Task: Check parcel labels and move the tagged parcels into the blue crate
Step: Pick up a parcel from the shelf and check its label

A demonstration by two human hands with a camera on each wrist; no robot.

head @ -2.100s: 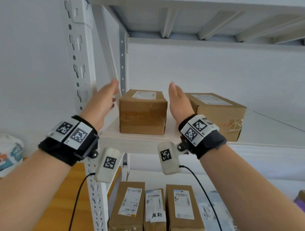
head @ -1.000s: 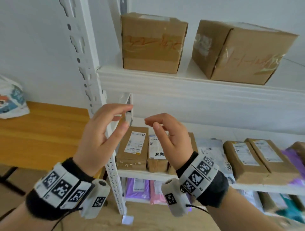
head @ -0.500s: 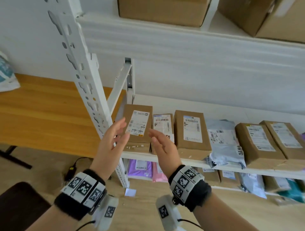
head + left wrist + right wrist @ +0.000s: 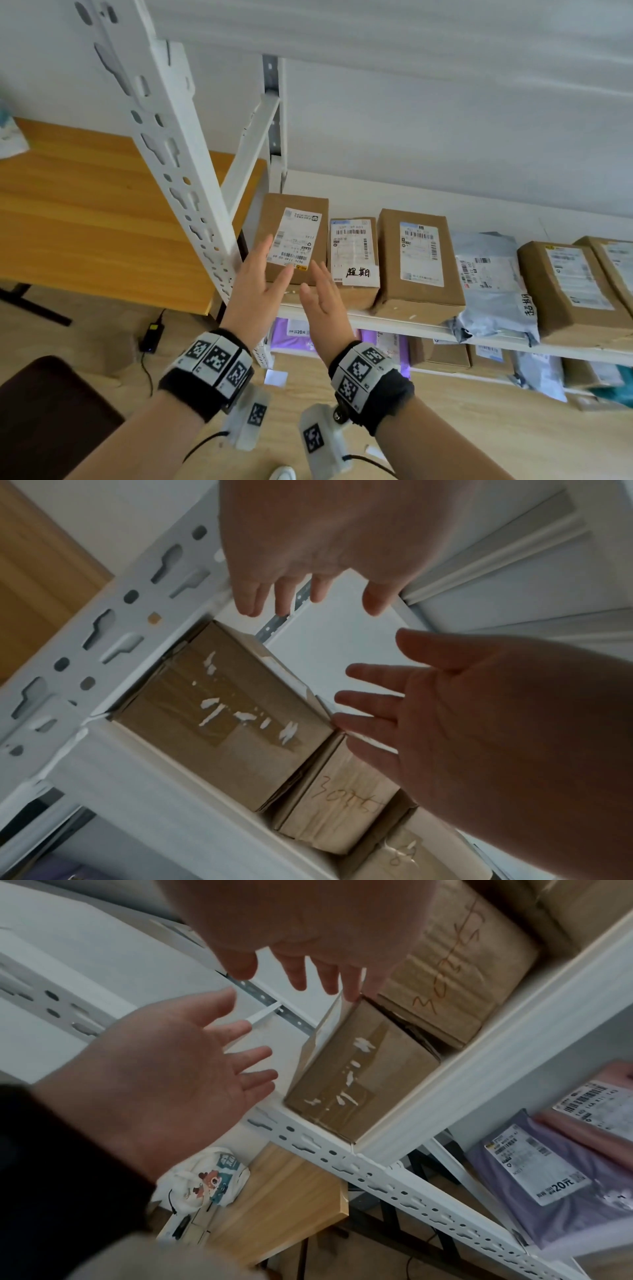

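Far left: wooden desk (image 4: pixel 96 219), beside white slotted upright (image 4: pixel 161 137) of shelving. At left end of shelf (image 4: pixel 404 327), against upright: cardboard box (image 4: pixel 294 236), white label up. Left hand (image 4: pixel 255 294) raised before front edge of that box, fingers straight and spread, holding nothing. Right hand (image 4: pixel 322 306) just beside it, palm facing left hand, fingers straight, holding nothing, fingertips near narrow box (image 4: pixel 354 253) bearing handwritten tag (image 4: pixel 358 273). Next along shelf: larger labelled box (image 4: pixel 418 260), grey poly mailer (image 4: pixel 493 284) with handwritten marking, overhanging front edge; then brown box (image 4: pixel 568 287). Blue crate not in view.
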